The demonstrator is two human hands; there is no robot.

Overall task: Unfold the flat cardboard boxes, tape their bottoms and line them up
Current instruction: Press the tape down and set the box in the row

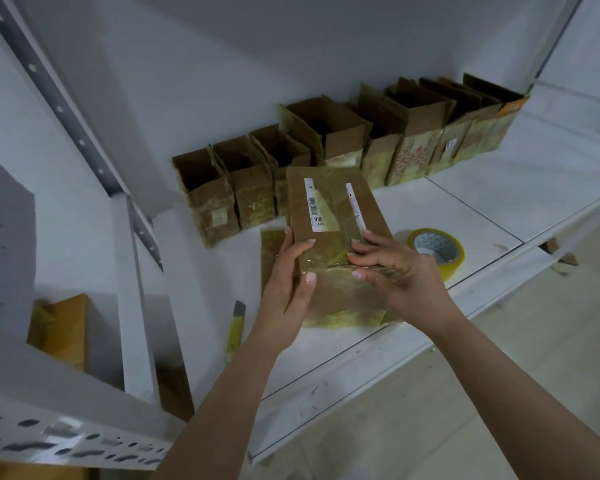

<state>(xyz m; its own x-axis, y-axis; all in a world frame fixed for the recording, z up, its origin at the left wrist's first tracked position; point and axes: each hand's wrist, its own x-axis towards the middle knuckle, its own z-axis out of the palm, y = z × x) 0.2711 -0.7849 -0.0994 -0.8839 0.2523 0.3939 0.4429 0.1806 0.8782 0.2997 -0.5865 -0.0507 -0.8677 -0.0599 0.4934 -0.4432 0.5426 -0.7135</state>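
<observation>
The cardboard box at centre carries a white label strip on its upper face, bearing a barcode and the number "027". A second white strip to its right is illegible.

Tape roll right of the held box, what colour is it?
Yellowish tape roll, white core; head view.

A yellow utility knife lies on the white shelf board, near the board's front left part. A white slotted metal upright stands at the left, and a perforated grey steel strut slants up behind it against the white wall. Below the shelf's front edge shows a pale tiled floor.
</observation>
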